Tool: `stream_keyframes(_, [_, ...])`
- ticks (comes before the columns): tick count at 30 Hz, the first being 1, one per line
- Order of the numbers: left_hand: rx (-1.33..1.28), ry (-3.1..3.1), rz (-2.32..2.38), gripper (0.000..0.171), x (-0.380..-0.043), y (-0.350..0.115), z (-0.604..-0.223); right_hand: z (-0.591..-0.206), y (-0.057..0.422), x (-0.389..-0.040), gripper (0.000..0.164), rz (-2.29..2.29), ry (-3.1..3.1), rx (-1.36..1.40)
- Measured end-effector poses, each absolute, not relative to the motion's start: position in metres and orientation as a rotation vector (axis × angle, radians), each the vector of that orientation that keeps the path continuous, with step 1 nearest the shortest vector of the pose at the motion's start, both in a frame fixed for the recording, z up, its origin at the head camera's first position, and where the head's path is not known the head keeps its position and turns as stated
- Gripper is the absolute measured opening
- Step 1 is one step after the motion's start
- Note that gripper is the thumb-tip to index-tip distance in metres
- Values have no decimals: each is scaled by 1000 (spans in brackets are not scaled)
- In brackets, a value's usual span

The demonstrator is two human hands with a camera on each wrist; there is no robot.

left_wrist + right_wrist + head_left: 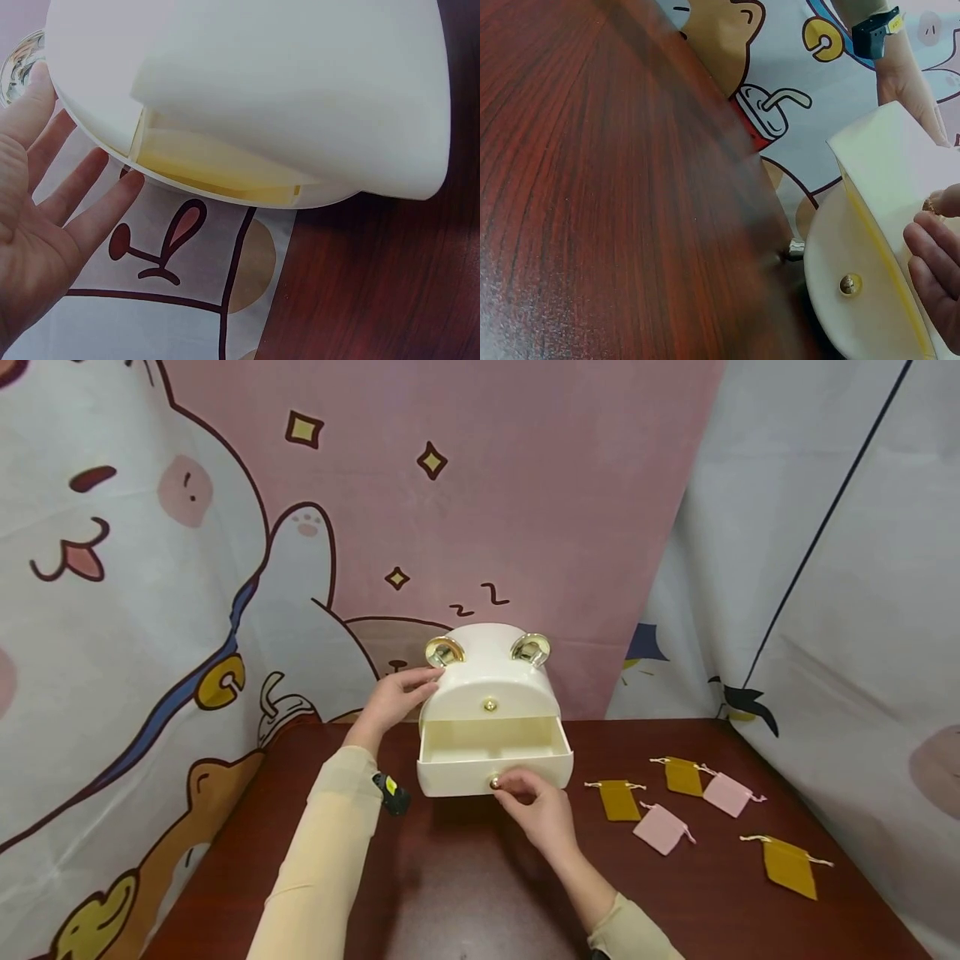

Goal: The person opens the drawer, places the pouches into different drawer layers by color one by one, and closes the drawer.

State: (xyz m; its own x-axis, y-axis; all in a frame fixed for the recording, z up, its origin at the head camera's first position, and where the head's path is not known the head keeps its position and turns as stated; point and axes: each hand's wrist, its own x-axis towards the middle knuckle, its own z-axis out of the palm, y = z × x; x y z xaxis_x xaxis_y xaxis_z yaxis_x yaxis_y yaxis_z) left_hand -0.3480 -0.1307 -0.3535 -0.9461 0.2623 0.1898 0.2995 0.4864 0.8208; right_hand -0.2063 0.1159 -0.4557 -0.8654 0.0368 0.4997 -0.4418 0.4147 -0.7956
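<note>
A cream-white box [491,672] with a rounded top and two gold-rimmed, ear-like rings stands near the back of the table. Its lower drawer [450,779] is pulled out, and the pale inside shows. My right hand [546,817] pinches the small gold knob [494,782] on that drawer's front between thumb and fingers. Above it, a second gold knob [490,704] sits on the upper front. My left hand [393,697] rests against the box's left side, just below the left ring [445,651]. In the left wrist view its fingers [88,196] are spread and fairly straight.
Right of the box lie several small drawstring pouches: mustard ones, such as the nearest one [789,867], and pink ones, such as the one [663,829] nearest the box. A cartoon-printed cloth [525,510] hangs behind the dark wooden table [465,893].
</note>
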Motion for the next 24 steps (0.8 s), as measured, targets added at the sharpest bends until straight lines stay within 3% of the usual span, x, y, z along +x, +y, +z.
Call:
stream_keyframes(5, [-500,-2681,-1496,39,-347,-131,-354,-458,113,-210,27,1475,-2242,342])
stream_keyframes(12, [-502,-2678,-1502,39,-346,-131,-353,-461,105,-214,22,1384,-2200,310])
stream_keyframes(24, [-484,-2684,-1490,39,-345,-131,-352,-466,106,-199,24,1337,-2172,346])
